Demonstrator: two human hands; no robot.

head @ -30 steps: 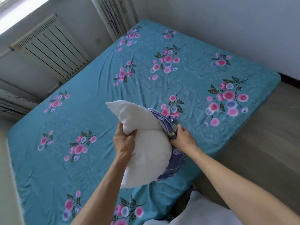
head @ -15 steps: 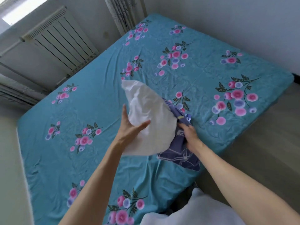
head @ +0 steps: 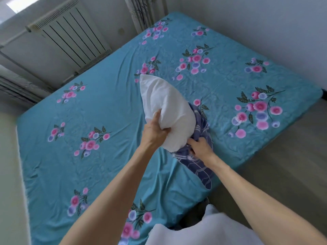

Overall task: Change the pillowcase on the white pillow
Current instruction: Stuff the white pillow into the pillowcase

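Over bed (head: pixel 106 121), pillow (head: pixel 169 112) tilts, corner pointing up-left.

Bed with teal floral sheet

I see the bed (head: pixel 106 112) carrying a purple checked pillowcase (head: pixel 200 167), bunched under my right-hand fingers (head: pixel 192 141) and trailing to the near edge.

Plain white stuffed pillow (head: pixel 168 110), navy pillowcase with pale grid lines (head: pixel 201 161), teal bedsheet scattered with pink and lilac flower sprays (head: pixel 109 106), white ribbed radiator (head: pixel 70 38)
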